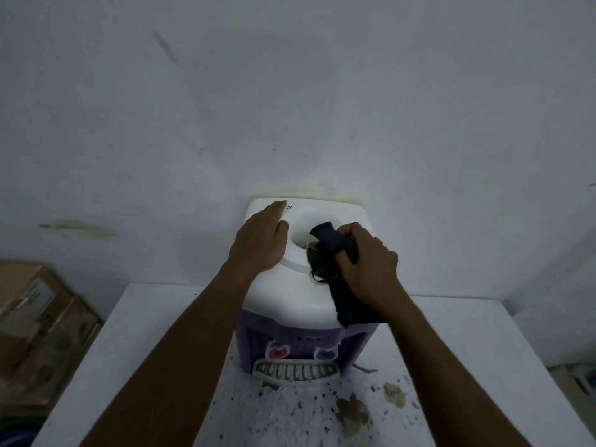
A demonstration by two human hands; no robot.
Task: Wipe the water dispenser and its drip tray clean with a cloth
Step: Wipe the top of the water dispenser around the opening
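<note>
Pale wall (290,91) rises behind a white tabletop (483,350) spattered with dark specks and brown stains. On it stands the water dispenser (290,295), white on top and purple in front, its drip tray (295,371) at the base. The right grip (367,262) is clenched around a dark cloth (329,235). The cloth's bunched end pokes out past the fingers over the round well on top, and its loose tail hangs under the wrist at the front right edge. The left grip (259,237) lies flat, fingers straight, on the top's left side.
</note>
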